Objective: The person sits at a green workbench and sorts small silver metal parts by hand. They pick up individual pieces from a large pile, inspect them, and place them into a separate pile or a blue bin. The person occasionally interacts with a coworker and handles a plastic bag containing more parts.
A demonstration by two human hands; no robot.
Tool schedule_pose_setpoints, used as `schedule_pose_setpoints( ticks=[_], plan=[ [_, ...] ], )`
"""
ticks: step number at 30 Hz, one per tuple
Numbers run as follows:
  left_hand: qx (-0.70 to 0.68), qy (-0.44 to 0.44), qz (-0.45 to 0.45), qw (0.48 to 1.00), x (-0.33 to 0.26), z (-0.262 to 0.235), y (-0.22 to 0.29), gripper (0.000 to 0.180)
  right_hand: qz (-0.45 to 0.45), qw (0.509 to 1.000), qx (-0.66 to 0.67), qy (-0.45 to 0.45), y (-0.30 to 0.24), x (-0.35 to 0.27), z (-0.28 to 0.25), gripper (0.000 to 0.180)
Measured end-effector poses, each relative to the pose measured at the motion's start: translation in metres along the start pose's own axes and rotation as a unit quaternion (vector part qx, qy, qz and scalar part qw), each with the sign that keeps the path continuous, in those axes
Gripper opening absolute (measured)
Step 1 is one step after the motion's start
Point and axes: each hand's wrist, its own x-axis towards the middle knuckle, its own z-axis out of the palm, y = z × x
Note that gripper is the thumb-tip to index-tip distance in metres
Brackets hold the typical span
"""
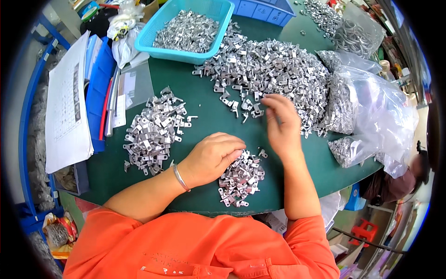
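Small silvery bent metal brackets, each with a hole, lie in several heaps on the green table. My left hand (211, 156), a bangle on its wrist, is at the top left edge of the small near bracket heap (240, 181). Its fingers and thumb are pinched together; whatever is between them is hidden. My right hand (284, 124) reaches to the lower edge of the large bracket pile (278, 69), its thumb and fingers apart and slightly blurred, with nothing visible between them. A few loose brackets (257, 110) lie beside its fingertips. Another bracket heap (155, 132) sits to the left.
A turquoise basket (186, 56) of metal parts stands at the back, beside a blue bin (265, 13). Clear plastic bags (371, 102) of parts line the right side. A blue file holder (100, 88) with paper sheets (69, 107) stands at the left.
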Motion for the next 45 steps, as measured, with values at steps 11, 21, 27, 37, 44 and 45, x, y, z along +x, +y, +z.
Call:
schedule_pose_setpoints(
  ticks=[11, 21, 27, 37, 44, 45],
  plan=[
    [-0.025, 0.043, -0.050, 0.997, -0.001, -0.002, 0.002, 0.022, -0.008, 0.994, -0.094, -0.055, -0.015, -0.011, 0.021, 0.005],
    [-0.222, 0.147, -0.118, 0.957, -0.004, -0.005, 0.002, 0.026, -0.052, 0.967, 0.241, -0.072, -0.036, -0.012, 0.003, 0.018],
    [-0.168, 0.131, -0.088, 0.973, -0.004, -0.007, 0.000, 0.026, -0.027, 0.959, 0.251, -0.129, -0.033, -0.013, -0.003, 0.020],
    [0.006, 0.213, 0.029, 0.977, 0.005, -0.030, 0.014, 0.017, -0.073, 0.974, 0.177, -0.121, -0.032, -0.005, -0.001, 0.018],
    [0.347, 0.191, -0.176, 0.901, -0.007, -0.106, -0.011, 0.009, -0.016, 0.988, -0.106, -0.111, -0.031, -0.002, 0.027, 0.010],
    [0.315, 0.193, -0.186, 0.910, -0.008, -0.107, -0.012, 0.011, -0.028, 0.984, -0.130, -0.121, -0.031, -0.002, 0.030, 0.011]
  ],
)
